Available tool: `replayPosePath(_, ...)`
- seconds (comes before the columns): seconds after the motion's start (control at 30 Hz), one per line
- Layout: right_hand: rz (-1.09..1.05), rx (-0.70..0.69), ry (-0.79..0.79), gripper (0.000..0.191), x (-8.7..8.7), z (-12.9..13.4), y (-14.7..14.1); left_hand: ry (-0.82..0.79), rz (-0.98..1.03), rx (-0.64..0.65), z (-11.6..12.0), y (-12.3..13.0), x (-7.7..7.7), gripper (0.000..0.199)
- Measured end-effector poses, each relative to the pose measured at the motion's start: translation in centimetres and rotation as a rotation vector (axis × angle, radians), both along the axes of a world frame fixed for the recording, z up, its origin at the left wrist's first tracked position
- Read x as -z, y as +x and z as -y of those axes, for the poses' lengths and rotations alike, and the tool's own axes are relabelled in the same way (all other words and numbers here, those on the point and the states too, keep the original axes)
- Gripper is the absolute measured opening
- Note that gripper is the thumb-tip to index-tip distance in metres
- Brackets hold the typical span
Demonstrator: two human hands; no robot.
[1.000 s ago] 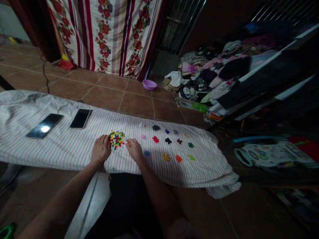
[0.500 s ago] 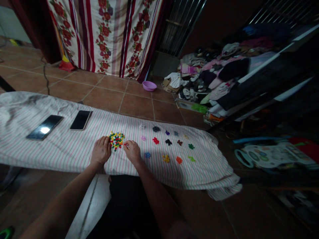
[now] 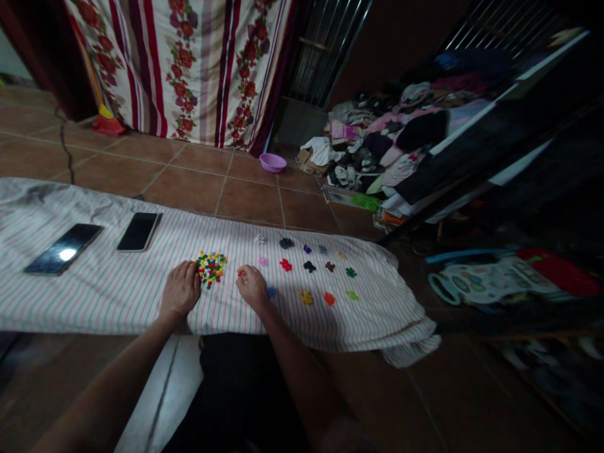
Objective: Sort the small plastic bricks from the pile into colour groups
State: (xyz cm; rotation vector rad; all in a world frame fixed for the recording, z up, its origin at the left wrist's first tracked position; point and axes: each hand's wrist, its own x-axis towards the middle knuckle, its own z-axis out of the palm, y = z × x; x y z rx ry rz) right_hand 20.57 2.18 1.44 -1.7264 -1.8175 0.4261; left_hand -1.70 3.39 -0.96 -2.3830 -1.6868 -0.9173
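A mixed pile of small coloured pieces [image 3: 212,268], mostly yellow, green, red and white, lies on the striped cloth [image 3: 226,311]. My left hand [image 3: 182,288] rests flat, palm down, its fingertips at the pile's left edge. To the right of the pile, my right hand [image 3: 251,286] pinches a small red piece [image 3: 240,273] between thumb and finger. Beyond it lie little heaps sorted by colour, among them a red heap [image 3: 285,265], a black heap [image 3: 309,267], a yellow heap [image 3: 306,297] and an orange heap [image 3: 329,298]. The blue heap [image 3: 271,292] is partly hidden by my right hand.
Two phones lie at the left: a dark phone [image 3: 63,249] reflecting light and a second phone [image 3: 138,231]. On the tiled floor behind stands a purple basin [image 3: 273,163]. A pile of clothes [image 3: 377,138] fills the back right, and a patterned curtain [image 3: 189,69] hangs behind.
My right hand has moved away from the pile to the right, carrying the red piece. My left hand stays beside the pile. The whole view has shifted slightly.
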Motion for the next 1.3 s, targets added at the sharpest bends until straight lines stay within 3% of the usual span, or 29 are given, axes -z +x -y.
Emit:
replayPosePath(0.2,-0.028,0.082,0.099,0.015,-0.1,-0.3,2.4,0.008,-0.015,-0.003,0.0,0.0,0.0,0.039)
replayPosePath(0.63,-0.036,0.309,0.259,0.033,0.7,-1.0,10.5,0.017,-0.042,0.001,0.0,0.0,0.0,0.039)
replayPosePath(0.9,-0.024,0.522,0.215,0.037,1.6,-1.9,14.3,0.044,-0.035,-0.002,0.0,0.0,-0.1,0.039)
replayPosePath(1.3,-0.034,0.467,0.089,0.034,2.6,-3.0,15.3,0.032,-0.054,-0.021,0.0,0.0,-0.1,0.038)
